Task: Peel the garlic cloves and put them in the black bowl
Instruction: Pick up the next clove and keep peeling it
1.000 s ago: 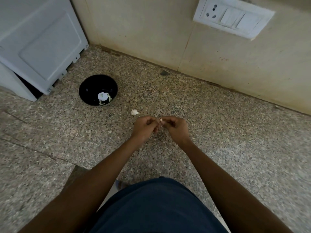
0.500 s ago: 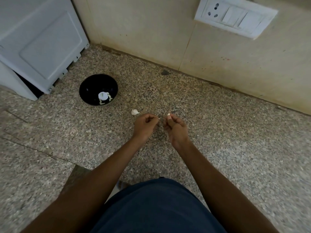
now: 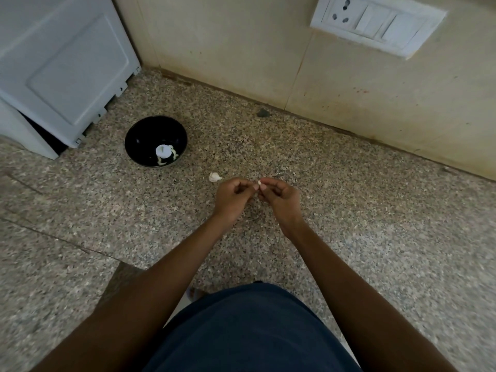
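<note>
Peeling a Clove While the Bowl Is Waiting

Sitting along the far side, the cream wall (image 3: 228,49) is holding a white switch plate (image 3: 378,24) up at the far right. A big white box (image 3: 61,65) is standing in the far left corner. The speckled stone counter (image 3: 375,210) is spreading out under everything.

Next in size, the black bowl (image 3: 139,135) is resting on the counter, left of the hands and a bit farther away. White garlic pieces (image 3: 165,154) are already lying inside it.

The left hand (image 3: 232,197) and the right hand (image 3: 280,197) are coming together again over the middle of the counter. Half a second ago they were apart, and the right one alone was holding up something small and white. Now both are curling their fingers, and their fingertips are meeting around a tiny garlic clove (image 3: 259,182). Only a white speck of it is showing. Both hands seem to be pinching it, but how firmly each is holding is hard to tell.

One more clove (image 3: 214,176) is lying loose on the counter, just left of the left hand, between the hands and the bowl.

Meeting again like this probably means the skin is not all off yet. This clove is still needing more peeling before going left into the bowl, and the loose one is likely waiting for its turn.
</note>
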